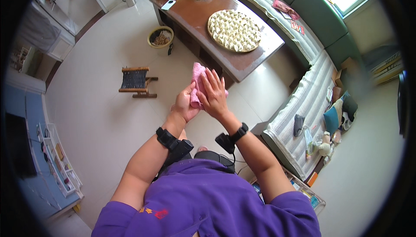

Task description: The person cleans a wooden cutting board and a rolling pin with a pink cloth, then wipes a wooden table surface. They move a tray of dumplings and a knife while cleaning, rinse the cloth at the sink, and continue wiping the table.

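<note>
A folded pink towel (196, 97) is held in front of my body, above the floor. My left hand (185, 104) supports it from the left, with the thumb along its edge. Laid over the towel is my right hand (213, 95), its fingers stretched out and its palm pressing the cloth against the left hand. A corner of pink cloth sticks out to the right of that hand. The left fingers are hidden behind the towel. Each wrist wears a black strap with a device.
Ahead stands a brown table (195, 19) bearing a round tray (209, 35) of dumplings and a phone (168, 5). A bin (171, 39) and a folding stool (134, 80) are on the floor to the left. A cloth-covered sofa (286, 125) runs along the right.
</note>
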Tool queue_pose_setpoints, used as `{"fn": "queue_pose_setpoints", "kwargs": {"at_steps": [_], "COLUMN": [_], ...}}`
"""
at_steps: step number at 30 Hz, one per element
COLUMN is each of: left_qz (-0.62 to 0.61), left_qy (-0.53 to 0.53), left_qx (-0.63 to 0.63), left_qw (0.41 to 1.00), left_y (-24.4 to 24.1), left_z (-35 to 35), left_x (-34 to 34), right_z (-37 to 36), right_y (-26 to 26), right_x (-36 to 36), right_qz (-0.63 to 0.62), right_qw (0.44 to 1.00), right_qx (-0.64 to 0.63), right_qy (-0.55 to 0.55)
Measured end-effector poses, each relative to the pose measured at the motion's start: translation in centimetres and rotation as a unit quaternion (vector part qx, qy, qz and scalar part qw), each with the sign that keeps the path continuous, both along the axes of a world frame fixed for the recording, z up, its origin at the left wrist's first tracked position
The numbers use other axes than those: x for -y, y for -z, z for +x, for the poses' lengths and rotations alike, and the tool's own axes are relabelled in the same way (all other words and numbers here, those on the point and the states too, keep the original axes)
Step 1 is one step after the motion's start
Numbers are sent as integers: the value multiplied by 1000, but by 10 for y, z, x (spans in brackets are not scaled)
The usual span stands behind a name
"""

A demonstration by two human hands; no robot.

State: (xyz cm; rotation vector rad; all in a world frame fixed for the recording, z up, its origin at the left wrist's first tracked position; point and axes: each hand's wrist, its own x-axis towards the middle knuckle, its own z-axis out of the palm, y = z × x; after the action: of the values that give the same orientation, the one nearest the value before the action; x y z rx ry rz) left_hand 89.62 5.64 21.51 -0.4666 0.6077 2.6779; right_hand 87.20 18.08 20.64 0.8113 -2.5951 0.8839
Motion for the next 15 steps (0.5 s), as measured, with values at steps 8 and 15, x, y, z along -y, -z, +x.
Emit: {"fn": "queue_pose_setpoints", "kwargs": {"at_steps": [8, 15], "left_qz": [13, -184], "left_qy": [123, 175], "left_qx": [-36, 15], "left_qw": [992, 967], "left_y": [32, 60], "left_z": [-166, -292], "left_x": [64, 156], "right_z": [-163, -320], "right_y": [63, 109], "right_x": [66, 115], "right_qz": [-372, -524], "right_qw": [876, 758], "right_qx": [289, 364], "right_qy": [103, 132]}}
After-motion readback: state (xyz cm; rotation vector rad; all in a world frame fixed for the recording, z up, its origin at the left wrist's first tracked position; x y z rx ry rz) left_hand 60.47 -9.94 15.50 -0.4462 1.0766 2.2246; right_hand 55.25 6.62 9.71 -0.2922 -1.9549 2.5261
